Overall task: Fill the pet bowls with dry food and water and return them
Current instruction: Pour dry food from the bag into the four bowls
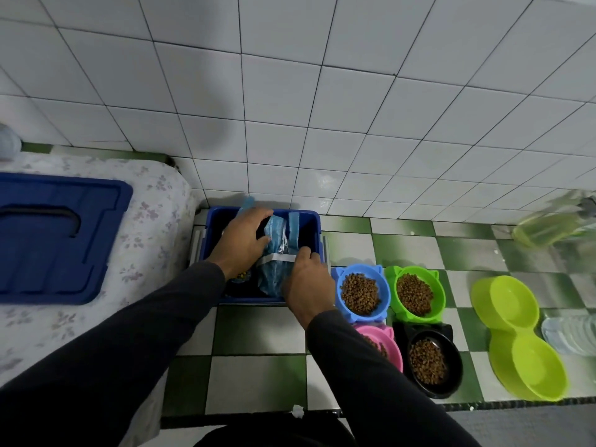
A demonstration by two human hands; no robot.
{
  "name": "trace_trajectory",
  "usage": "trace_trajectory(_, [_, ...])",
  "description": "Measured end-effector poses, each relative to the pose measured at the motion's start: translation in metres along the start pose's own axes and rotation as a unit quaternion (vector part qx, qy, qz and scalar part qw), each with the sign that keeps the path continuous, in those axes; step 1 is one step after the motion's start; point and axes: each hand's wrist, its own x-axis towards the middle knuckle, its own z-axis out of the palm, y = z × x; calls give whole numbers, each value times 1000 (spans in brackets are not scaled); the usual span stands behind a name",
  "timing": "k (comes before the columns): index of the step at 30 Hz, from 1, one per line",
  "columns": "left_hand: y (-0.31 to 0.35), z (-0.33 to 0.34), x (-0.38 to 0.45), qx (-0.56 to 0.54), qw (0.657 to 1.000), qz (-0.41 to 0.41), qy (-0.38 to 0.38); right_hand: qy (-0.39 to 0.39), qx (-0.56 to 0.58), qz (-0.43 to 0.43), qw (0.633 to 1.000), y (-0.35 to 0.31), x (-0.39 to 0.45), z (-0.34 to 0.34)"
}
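A blue dry-food bag (274,253) with a white clip band stands inside a dark blue storage bin (309,221) on the floor by the wall. My left hand (242,240) grips the bag's upper left side. My right hand (306,279) holds its lower right side at the band. To the right, kibble fills a blue bowl (361,293), a green bowl (414,293), a pink bowl (383,345) partly hidden by my right sleeve, and a black bowl (430,362). A lime double bowl (519,337) lies empty further right.
The bin's blue lid (54,237) rests on a floral-covered surface (154,221) at the left. A clear plastic water bottle (567,333) lies at the right edge, and a greenish bottle (548,227) sits near the wall. White tiled wall behind; green-and-white checkered floor.
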Motion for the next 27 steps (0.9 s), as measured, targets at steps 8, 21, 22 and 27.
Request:
trace_trajectory(8, [10,-8,-31,190,980,49,-26,-6,-20,-71,997,19,7,-23])
trace_trajectory(21, [31,-43,-91,298,954,-11,23,-9,-81,-223,971,8,1,-61])
trace_trajectory(22, [32,-47,-96,298,954,-22,28,-12,-82,-234,969,4,1,-64])
trace_trajectory(27, [31,-71,-131,342,935,-50,73,-34,-91,-288,953,-21,-5,-75])
